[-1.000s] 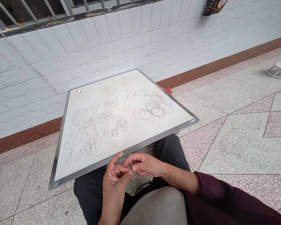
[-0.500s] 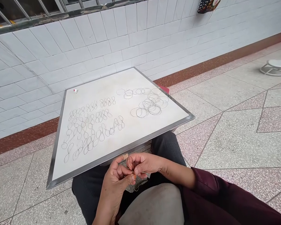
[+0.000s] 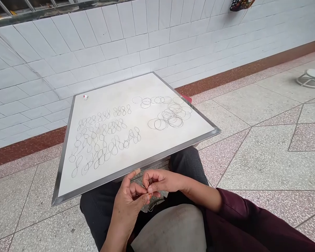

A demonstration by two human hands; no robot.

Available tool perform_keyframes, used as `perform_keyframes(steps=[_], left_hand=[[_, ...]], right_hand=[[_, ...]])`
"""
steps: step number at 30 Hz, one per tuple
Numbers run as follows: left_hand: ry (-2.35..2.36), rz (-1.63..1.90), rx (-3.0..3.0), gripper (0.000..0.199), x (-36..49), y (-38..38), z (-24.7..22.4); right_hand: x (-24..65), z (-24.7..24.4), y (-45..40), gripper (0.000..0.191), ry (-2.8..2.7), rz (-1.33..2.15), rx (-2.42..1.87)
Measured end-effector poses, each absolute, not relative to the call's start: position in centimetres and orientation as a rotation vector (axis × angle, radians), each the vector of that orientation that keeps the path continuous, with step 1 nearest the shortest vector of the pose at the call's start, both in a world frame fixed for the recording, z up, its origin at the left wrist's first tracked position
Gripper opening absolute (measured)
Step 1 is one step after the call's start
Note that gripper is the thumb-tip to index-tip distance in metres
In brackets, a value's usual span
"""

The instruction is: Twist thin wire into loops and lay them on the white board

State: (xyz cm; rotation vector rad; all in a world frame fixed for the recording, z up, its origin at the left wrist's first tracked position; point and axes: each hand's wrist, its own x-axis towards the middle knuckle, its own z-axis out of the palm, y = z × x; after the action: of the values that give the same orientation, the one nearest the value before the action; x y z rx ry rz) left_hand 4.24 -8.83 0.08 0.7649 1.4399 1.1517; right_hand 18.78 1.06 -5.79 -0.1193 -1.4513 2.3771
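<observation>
Close to my lap, my left hand (image 3: 130, 199) and my right hand (image 3: 161, 181) meet fingertip to fingertip, both pinching one thin loop of wire or cord (image 3: 151, 209). Part of the loop hangs below the fingers, and a bit arches up by my right index finger. The fingers hide its middle. A tan strip (image 3: 138, 171) wraps my left index fingertip. On the white table (image 3: 147, 147) beyond my hands lie several rows of loops twisted into figure eights (image 3: 112, 126). Round, untwisted loops (image 3: 170, 117) lie overlapping on the right side.
The table's metal edge (image 3: 136, 166) runs just past my hands. A small white and red object (image 3: 85, 97) sits at its far left. Behind stands a white tiled wall (image 3: 115, 52). A white stool (image 3: 313, 77) is on the speckled floor at right.
The view has shifted slightly, so the table sits a little higher and further right. Both hands keep pinching the loop, with only small finger movement.
</observation>
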Motion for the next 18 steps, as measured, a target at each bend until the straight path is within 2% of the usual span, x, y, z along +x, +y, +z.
perform_keyframes(steps=[10, 18], left_hand=[[1.706, 1.129, 1.008, 0.076, 4.0, -8.6, -0.5], [1.917, 1.172, 1.127, 0.070, 3.6, -7.7, -3.1]], right_hand=[[18.3, -5.8, 0.6, 0.036, -1.600, 2.100, -0.510], [16.0, -8.5, -0.7, 0.038, -1.397, 1.960, -0.928]])
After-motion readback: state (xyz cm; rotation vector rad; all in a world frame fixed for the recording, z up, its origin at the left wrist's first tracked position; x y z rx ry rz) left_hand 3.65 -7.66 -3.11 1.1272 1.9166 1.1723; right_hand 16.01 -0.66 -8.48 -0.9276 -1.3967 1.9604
